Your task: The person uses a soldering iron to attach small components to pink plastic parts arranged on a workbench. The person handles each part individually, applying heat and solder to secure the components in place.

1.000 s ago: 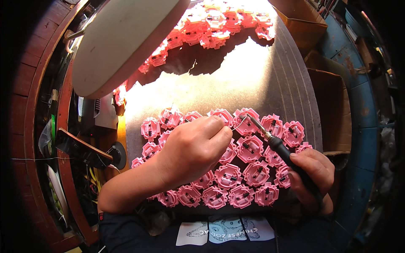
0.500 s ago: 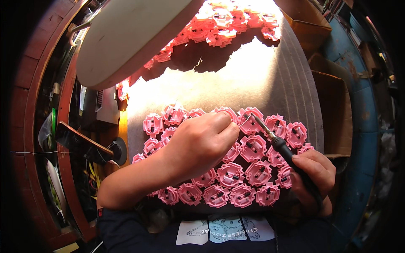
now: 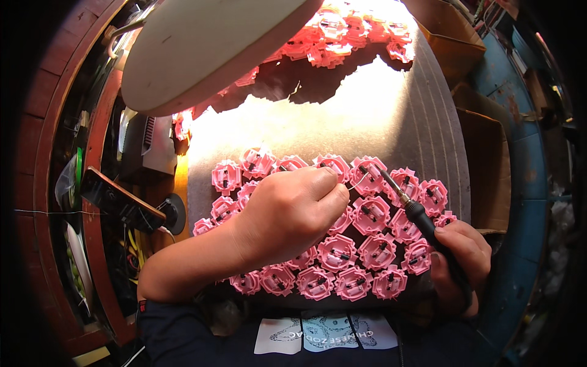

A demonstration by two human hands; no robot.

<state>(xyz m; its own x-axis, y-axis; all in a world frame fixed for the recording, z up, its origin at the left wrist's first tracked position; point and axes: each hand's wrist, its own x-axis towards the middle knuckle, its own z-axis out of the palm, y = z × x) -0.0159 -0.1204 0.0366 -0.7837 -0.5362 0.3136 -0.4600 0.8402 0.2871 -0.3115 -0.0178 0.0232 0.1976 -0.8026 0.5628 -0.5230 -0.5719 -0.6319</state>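
Note:
Several pink gear-shaped plastic parts (image 3: 373,214) lie packed together on a grey work mat (image 3: 379,116). My left hand (image 3: 290,214) rests over them with fingers pinched, holding a thin solder wire (image 3: 356,183) out toward a part in the top row. My right hand (image 3: 461,260) grips the black handle of a soldering iron (image 3: 416,211), whose metal tip points up-left to the same part, close to the wire's end.
A pale lamp shade (image 3: 208,49) hangs over the mat's far left. A heap of more pink parts (image 3: 342,33) lies at the far edge. Cardboard boxes (image 3: 489,165) stand at the right. A black phone (image 3: 116,199) and cables sit left.
My left hand has slid slightly right and down with the wire. The soldering iron's tip has stayed at the top-row part; the view has shifted a little.

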